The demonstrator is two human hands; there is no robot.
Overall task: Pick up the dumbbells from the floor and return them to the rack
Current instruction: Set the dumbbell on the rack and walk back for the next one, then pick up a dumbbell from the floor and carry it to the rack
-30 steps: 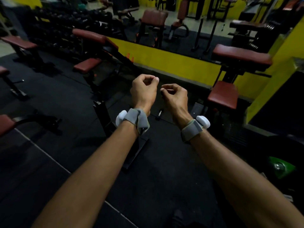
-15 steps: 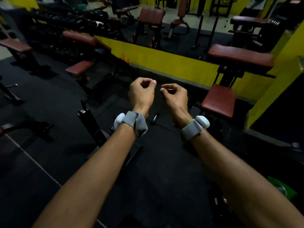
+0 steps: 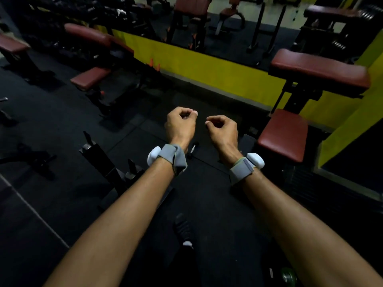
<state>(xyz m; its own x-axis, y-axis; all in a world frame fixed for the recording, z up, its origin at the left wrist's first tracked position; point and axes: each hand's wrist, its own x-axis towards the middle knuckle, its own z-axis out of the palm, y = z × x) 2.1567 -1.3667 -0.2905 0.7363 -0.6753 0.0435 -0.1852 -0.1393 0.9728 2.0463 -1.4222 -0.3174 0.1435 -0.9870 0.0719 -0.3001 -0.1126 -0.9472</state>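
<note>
Hands out front over the black floor [image 3: 62, 204], both empty. Left hand [image 3: 179, 125] is curled into a loose fist with the thumb against the fingertips, right hand [image 3: 222, 129] the same, just beside it but not touching. Grey straps with white pods sit on both wrists. Dumbbells and rack [image 3: 68, 15] are far left, pretty dark and hard to make out. A green dumbbell [image 3: 288, 276] lies near right by the bottom edge. Red-padded bench [image 3: 284, 133] stands right of the hands.
</note>
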